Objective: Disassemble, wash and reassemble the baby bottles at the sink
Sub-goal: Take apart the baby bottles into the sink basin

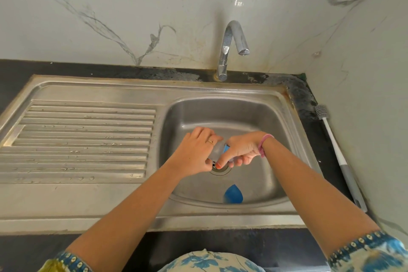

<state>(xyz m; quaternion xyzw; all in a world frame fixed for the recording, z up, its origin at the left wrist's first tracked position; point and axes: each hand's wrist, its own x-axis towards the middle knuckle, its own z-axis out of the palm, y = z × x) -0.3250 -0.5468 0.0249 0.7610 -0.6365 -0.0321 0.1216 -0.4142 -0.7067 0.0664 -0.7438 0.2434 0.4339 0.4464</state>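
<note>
Head view: the person stood at a steel sink (220, 95) set into a dark bench (315, 130), both forearms reaching over the basin.
Left hand (194, 150): it was curled round the clear body of a baby bottle (216, 150), fingers wrapped over the top of it; a thin ring showed on one finger.
Right hand (242, 150): it gripped the other end of the same bottle, thumb pointing down toward the drain, the remaining fingers folded beneath; a pink band circled the wrist.
Baby bottle: it was held between the two hands, above the basin and just over the drain (219, 169); a small patch of blue showed where the hands met, but which part of the bottle that was I could not tell.
Blue cap (233, 194): a rounded blue piece lay on the basin floor near the front wall, well apart from the hands; its edges were blurred.
Tap (231, 44): the curved chrome spout stood behind the basin, its mouth turned toward the bowl; no water was seen running.
Draining board (84, 137): the ribbed steel surface stretched to the left of the basin.
Bottle brush (340, 157): a long brush with a white and grey handle lay on the bench to the right of the sink, along the wall, bristles at the far end.
Wall (132, 6): pale, marble-veined panels rose behind and to the right.
</note>
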